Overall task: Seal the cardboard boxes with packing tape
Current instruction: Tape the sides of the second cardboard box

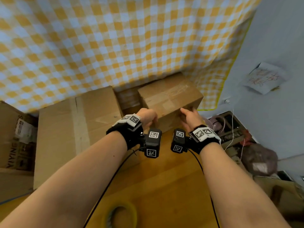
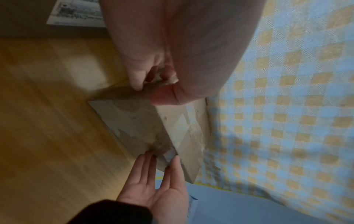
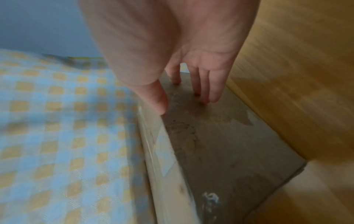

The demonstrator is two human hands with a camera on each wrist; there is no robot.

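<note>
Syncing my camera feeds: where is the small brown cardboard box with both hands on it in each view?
Head: small brown cardboard box, upper centre.
Left wrist: centre, between the hands.
Right wrist: lower centre-right, under the fingers.
Shared landmark: yellow-and-white checked cloth behind it.

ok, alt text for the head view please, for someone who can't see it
Both hands reach a small cardboard box on a wooden floor: the left hand grips its near left corner, the right hand lies open against its right end. A tape roll lies nearer; a larger box sits left.
</note>
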